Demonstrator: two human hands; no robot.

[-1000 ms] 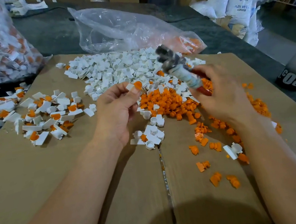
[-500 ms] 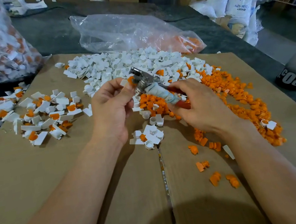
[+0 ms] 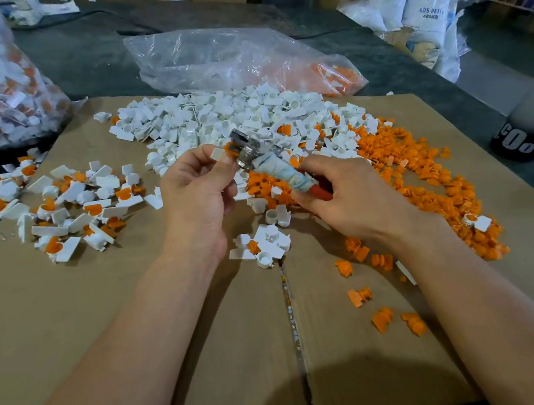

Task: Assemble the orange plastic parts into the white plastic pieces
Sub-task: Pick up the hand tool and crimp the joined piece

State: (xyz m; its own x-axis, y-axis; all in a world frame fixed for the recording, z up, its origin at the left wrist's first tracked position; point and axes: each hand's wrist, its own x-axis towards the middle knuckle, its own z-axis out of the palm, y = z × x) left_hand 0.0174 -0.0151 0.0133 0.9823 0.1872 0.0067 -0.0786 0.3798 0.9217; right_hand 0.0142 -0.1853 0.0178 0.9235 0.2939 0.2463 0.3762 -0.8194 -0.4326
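Head view: left hand (image 3: 195, 195) pinches white piece (image 3: 217, 154) with orange part (image 3: 229, 148); right hand (image 3: 354, 196) grips wrapped-handle tool (image 3: 266, 160), metal head at the part; recommend square, steady pressure until seated.

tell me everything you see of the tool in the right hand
The tool looks like a small hammer: grey metal head, handle wrapped in grubby whitish tape or cloth, red grip showing at the lower end. It is tilted, head up and leftward, above the cardboard. The right hand grips the handle; the head seems to meet the orange part in the white piece pinched by the left hand.
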